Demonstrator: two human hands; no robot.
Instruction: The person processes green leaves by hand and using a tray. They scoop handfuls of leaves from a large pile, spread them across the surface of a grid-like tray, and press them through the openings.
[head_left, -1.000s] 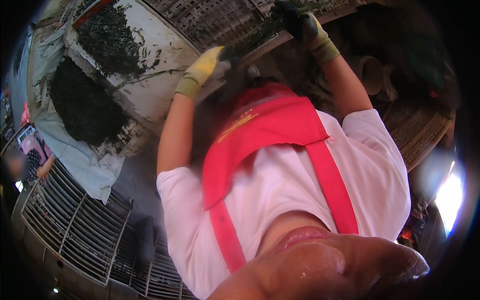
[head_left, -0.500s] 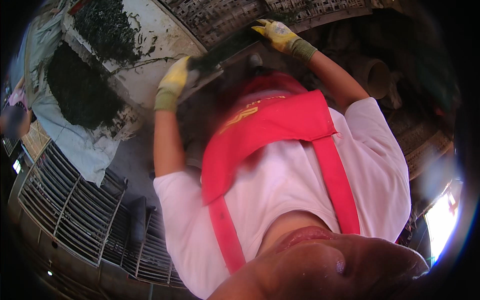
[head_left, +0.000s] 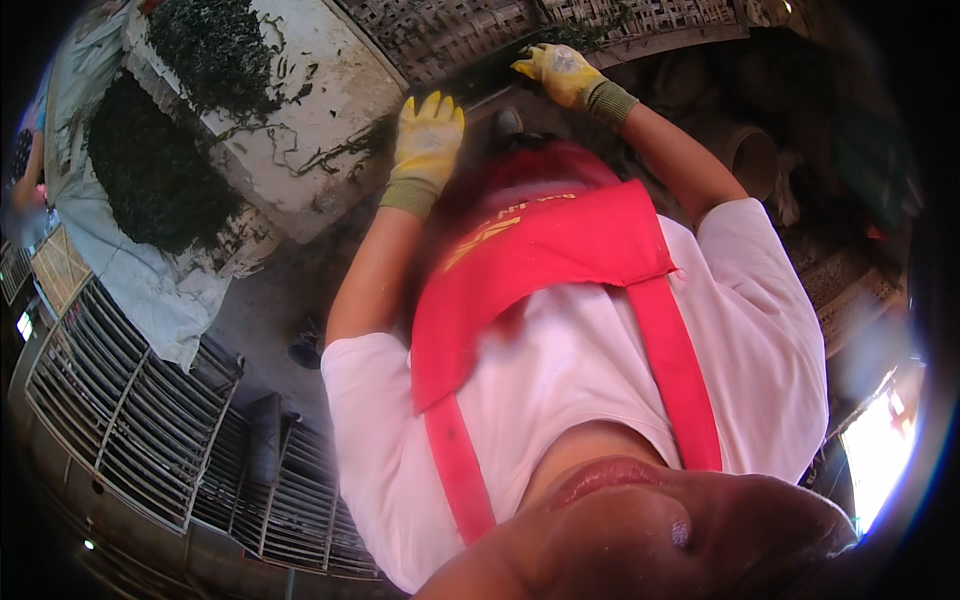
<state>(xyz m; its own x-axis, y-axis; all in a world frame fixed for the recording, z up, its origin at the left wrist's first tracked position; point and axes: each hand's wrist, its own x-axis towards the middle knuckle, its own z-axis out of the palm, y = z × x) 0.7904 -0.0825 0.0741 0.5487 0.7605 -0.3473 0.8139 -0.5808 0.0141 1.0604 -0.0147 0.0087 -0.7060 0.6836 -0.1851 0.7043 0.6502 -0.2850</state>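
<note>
- Nearest, mid-frame, the red apron [head_left: 540, 245] hung over the wearer's pale shirt [head_left: 575, 350], tilted below both hands.
- The left hand [head_left: 428, 140], in a yellow glove at upper centre, had shifted right from its place half a second earlier and turned its fingers upward. They stood spread wide, with nothing visible between them — so that hand seemed free of the greens at this instant.
- The right hand [head_left: 565, 75], also gloved, lay farther right at top centre, almost where it had been half a second before. Its fingers reached leftward, loosely parted; no held thing could be made out. A second earlier it had shown a dark palm and leafy greens, so it too appeared to have let go.
- Just above the right hand, the leafy greens [head_left: 580, 35] lay along the woven panels [head_left: 440, 40] at the top edge; shadow hid much of the strip between the hands.
- At upper left, the pale surface [head_left: 350, 60] carried a leafy pile [head_left: 215, 60] and stray strands [head_left: 345, 150]; a darker heap [head_left: 160, 175] sat just beside it — neither looked much altered.
- Farther off, a barred metal rack [head_left: 130, 390] filled the lower left, and another person [head_left: 28, 165] showed partly at the left rim.
</note>
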